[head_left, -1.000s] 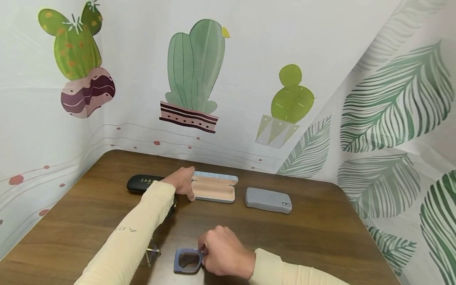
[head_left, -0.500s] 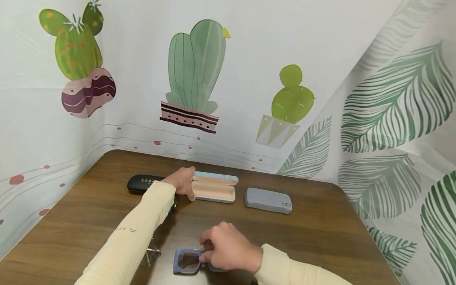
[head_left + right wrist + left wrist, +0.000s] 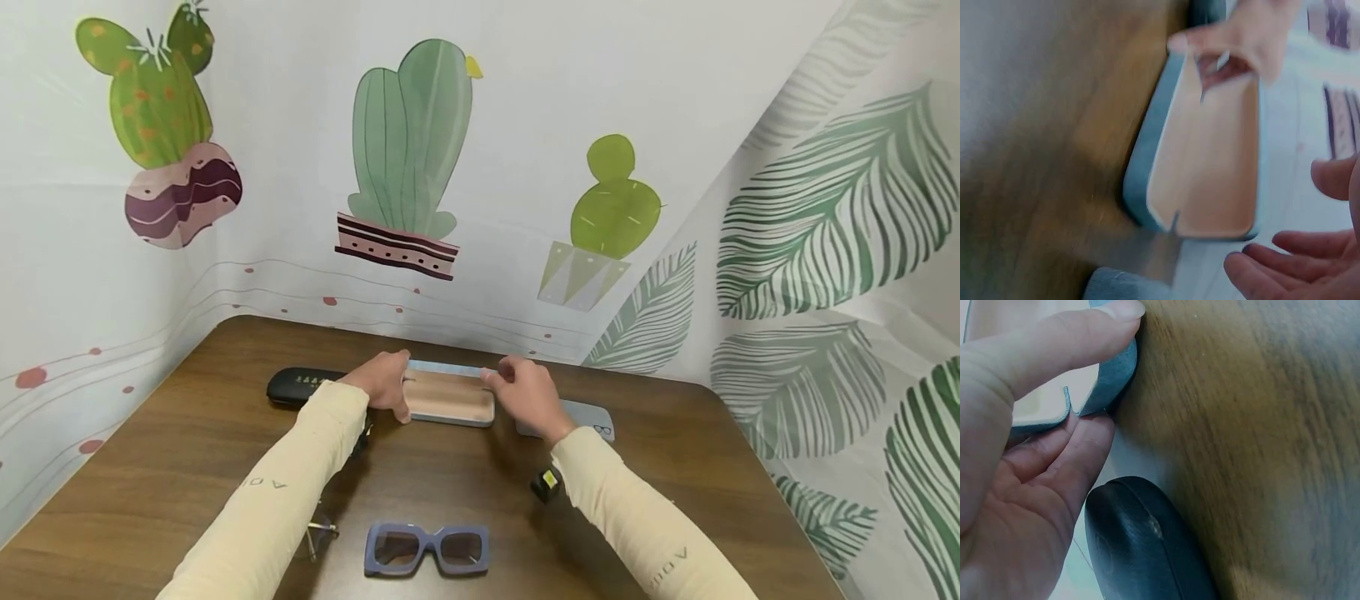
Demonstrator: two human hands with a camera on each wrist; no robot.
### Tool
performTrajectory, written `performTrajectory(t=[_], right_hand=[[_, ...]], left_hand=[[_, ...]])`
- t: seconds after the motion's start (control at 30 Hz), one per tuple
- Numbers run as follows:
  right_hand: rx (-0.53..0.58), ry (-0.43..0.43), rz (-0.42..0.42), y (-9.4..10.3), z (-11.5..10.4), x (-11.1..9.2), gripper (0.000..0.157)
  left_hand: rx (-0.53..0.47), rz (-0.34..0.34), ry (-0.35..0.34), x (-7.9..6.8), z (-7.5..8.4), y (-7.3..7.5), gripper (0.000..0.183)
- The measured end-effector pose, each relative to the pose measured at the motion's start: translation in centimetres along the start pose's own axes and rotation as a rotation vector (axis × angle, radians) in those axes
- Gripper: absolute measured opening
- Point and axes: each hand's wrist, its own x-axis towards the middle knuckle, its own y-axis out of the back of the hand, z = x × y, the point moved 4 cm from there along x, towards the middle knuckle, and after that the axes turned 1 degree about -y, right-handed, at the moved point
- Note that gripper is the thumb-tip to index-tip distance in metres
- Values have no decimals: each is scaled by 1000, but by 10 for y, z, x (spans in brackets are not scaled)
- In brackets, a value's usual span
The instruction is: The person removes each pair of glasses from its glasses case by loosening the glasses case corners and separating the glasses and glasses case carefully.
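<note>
Backdrop (image 3: 525, 100): white, creased at the right, printed with potted cacti and striped green leaves; it stands behind the table and along its sides.
Table (image 3: 450, 475): brown wood grain, rounded far corners, a pale sheen toward the near edge.
Open case (image 3: 450, 402): blue outside, beige-lined, lid raised, lying near the table's far edge.
Grey case (image 3: 592, 417): closed, right of it, partly behind the right hand.
Black case (image 3: 300, 385): closed, far left, gold lettering.
Left hand (image 3: 384, 383): thumb and fingers clamped on the open case's left end.
Right hand (image 3: 528, 396): fingers apart, beside its right end; contact unclear.
Sunglasses (image 3: 430, 543): blue-framed, near the front.
</note>
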Motion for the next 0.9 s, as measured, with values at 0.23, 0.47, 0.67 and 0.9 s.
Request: performTrajectory(t=[0.23,0.47,0.67,0.9], right_hand=[[219,-203,-172,-17,27,28,52],[476,-289,-298,-28,32,36,58],[490,-290,-289,-31,32,38,53],[505,-301,-257,-34,36,37,49]], left_hand=[[3,9,-10,1,5,-2,118],[11,-8,-4,3,2,0,123],[8,-16,12,-1,1,4,122],[15,-11,-3,0,0,1,115]])
